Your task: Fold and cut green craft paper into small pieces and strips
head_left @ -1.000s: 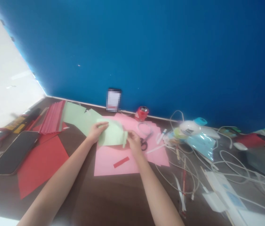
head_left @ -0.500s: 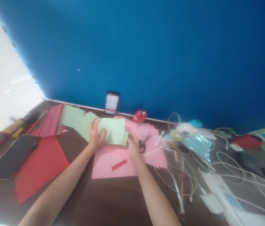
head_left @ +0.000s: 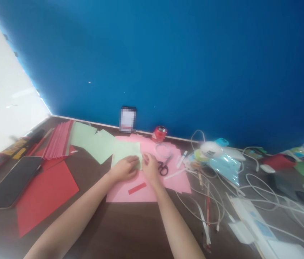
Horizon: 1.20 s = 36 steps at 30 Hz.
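The left hand (head_left: 126, 167) lies back upward over the lower part of a pale green paper (head_left: 122, 150), its fingers close together and bent toward the paper's right side; whether its fingertips grip anything cannot be told. The right hand (head_left: 150, 166), just beside it, pinches the paper's right edge between thumb and fingers, the edge itself being mostly covered. The green paper rests on overlapping pink sheets (head_left: 114, 196), and these on a dark brown table (head_left: 119, 233).

Below the hands, a short red strip (head_left: 137, 188) lies aslant on the pink. Just right of the right hand are scissors (head_left: 163, 168) with dark handles; beyond them lies a white tube (head_left: 182, 159). A red jar (head_left: 159, 134) stands at the back, near the blue wall (head_left: 181, 54), and to its left a small screen (head_left: 127, 119) stands upright, its display blurred.

To the left are further green sheets (head_left: 84, 135), a pleated pink stack (head_left: 58, 140), a red sheet (head_left: 48, 196) and a dark phone (head_left: 13, 182). To the right, a light blue packet (head_left: 226, 167) lies among white cables (head_left: 251, 184), with a white power strip (head_left: 259, 226) nearer the viewer.
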Tool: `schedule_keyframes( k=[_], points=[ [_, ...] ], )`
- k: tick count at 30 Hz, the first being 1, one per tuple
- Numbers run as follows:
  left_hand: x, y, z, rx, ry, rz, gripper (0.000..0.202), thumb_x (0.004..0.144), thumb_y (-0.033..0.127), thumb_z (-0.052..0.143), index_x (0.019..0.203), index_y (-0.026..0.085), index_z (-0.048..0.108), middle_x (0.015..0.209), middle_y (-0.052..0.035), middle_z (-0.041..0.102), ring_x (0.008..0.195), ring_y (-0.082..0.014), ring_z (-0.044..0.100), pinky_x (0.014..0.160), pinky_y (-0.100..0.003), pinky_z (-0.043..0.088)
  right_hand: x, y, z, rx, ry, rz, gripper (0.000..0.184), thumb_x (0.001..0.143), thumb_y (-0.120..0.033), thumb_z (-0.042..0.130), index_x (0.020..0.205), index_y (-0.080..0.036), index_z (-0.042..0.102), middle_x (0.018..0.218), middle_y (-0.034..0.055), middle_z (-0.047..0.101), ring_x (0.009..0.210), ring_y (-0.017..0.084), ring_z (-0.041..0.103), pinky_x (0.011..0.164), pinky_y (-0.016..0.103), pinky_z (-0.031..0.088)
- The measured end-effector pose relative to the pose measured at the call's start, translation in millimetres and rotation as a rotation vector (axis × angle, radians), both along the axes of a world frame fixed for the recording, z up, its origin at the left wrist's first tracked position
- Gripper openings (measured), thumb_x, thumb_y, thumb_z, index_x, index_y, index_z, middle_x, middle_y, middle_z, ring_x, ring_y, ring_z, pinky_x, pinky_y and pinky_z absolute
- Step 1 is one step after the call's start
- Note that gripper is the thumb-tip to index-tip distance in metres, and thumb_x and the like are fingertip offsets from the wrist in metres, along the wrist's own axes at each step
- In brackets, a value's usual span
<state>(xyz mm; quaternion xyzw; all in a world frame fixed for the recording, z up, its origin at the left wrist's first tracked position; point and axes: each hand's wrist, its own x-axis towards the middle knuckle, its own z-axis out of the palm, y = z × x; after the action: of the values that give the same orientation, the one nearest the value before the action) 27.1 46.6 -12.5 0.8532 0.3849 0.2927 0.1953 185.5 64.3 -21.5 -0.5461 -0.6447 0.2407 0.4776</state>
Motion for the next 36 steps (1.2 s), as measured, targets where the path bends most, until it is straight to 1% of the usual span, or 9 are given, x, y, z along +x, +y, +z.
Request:
schedule_keyframes(
  k=[5, 9, 12, 19, 23, 28, 30, 34, 36],
  points=[
    [0, 0, 6.3, 0.086, 0.143, -0.008, 0.039, 0.076, 0.021, 0.047, 0.114, 0.014, 0.051, 0.117, -0.0113, 0.055, 0.11, -0.0237, 0.049, 0.094, -0.037, 0.04, 3, 6, -7.6, -0.042, -0.087, 0.063, 0.028, 0.073, -0.02, 0.051, 0.1, -0.017, 0.058, 0.094, 0.009, 0.062, 0.085, 0.02, 0.058, 0.079, 0.036, 0.045],
    [-1, 0, 11.4, 0.128, 0.225, -0.007, 0.031, 0.077, 0.023, 0.045, 0.105, 0.015, 0.056, 0.106, -0.01, 0.059, 0.099, -0.0228, 0.053, 0.086, -0.036, 0.043, 6, 10, -14.2, -0.088, -0.111, 0.034, 0.026, 0.073, -0.017, 0.048, 0.097, -0.017, 0.058, 0.087, 0.0071, 0.064, 0.076, 0.018, 0.06, 0.072, 0.033, 0.047],
    [-2, 0, 12.2, 0.151, 0.254, -0.011, 0.028, 0.077, 0.021, 0.044, 0.099, 0.014, 0.059, 0.107, -0.0103, 0.059, 0.098, -0.0225, 0.053, 0.086, -0.036, 0.043, 6, 11, -15.1, -0.073, -0.137, 0.039, 0.025, 0.072, -0.014, 0.046, 0.093, -0.017, 0.059, 0.086, 0.0069, 0.064, 0.076, 0.018, 0.059, 0.072, 0.032, 0.047],
    [-2, 3, 9.4, 0.175, 0.296, -0.028, 0.024, 0.076, 0.017, 0.042, 0.09, 0.013, 0.061, 0.1, -0.0103, 0.06, 0.094, -0.0217, 0.052, 0.085, -0.035, 0.042, 4, 9, -6.2, -0.003, -0.173, 0.057, 0.012, 0.071, -0.017, 0.047, 0.072, -0.017, 0.059, 0.076, 0.0063, 0.061, 0.076, 0.019, 0.056, 0.072, 0.033, 0.045],
    [-3, 5, 7.6, 0.184, 0.287, -0.04, 0.029, 0.077, 0.016, 0.041, 0.1, 0.013, 0.058, 0.102, -0.0099, 0.059, 0.092, -0.0208, 0.053, 0.085, -0.035, 0.042, 2, 8, -0.8, -0.038, -0.051, 0.041, 0.012, 0.073, -0.025, 0.048, 0.074, -0.017, 0.057, 0.076, 0.0047, 0.06, 0.074, 0.018, 0.056, 0.072, 0.032, 0.044],
    [-3, 6, 5.1, 0.206, 0.279, -0.035, 0.03, 0.079, 0.015, 0.039, 0.103, 0.013, 0.057, 0.104, -0.0089, 0.06, 0.093, -0.0204, 0.053, 0.086, -0.035, 0.042, 4, 6, -0.3, -0.055, 0.132, 0.112, 0.01, 0.07, -0.02, 0.046, 0.074, -0.018, 0.054, 0.073, 0.0011, 0.058, 0.072, 0.016, 0.056, 0.07, 0.028, 0.045],
    [-3, 6, 4.4, 0.211, 0.276, -0.036, 0.03, 0.079, 0.014, 0.039, 0.102, 0.013, 0.058, 0.104, -0.0091, 0.06, 0.093, -0.0199, 0.053, 0.085, -0.035, 0.043, 6, 5, -2.2, -0.04, 0.116, 0.153, 0.012, 0.068, -0.016, 0.044, 0.075, -0.018, 0.054, 0.073, 0.0004, 0.057, 0.073, 0.015, 0.055, 0.071, 0.028, 0.045],
    [-2, 5, 3.7, 0.208, 0.266, -0.01, 0.03, 0.081, 0.014, 0.037, 0.102, 0.014, 0.058, 0.103, -0.0092, 0.06, 0.094, -0.0198, 0.053, 0.083, -0.033, 0.045, 8, 5, -6.0, 0.012, -0.042, 0.262, 0.029, 0.064, -0.008, 0.043, 0.086, -0.019, 0.058, 0.083, 0.0023, 0.057, 0.081, 0.015, 0.055, 0.075, 0.029, 0.045],
    [-3, 5, 3.4, 0.204, 0.262, 0.011, 0.032, 0.081, 0.015, 0.038, 0.106, 0.014, 0.057, 0.104, -0.0083, 0.06, 0.095, -0.0197, 0.053, 0.083, -0.033, 0.046, 7, 5, -5.9, 0.026, -0.109, 0.257, 0.025, 0.066, -0.008, 0.044, 0.082, -0.019, 0.06, 0.084, 0.0036, 0.056, 0.081, 0.016, 0.055, 0.074, 0.03, 0.046]
  ],
)
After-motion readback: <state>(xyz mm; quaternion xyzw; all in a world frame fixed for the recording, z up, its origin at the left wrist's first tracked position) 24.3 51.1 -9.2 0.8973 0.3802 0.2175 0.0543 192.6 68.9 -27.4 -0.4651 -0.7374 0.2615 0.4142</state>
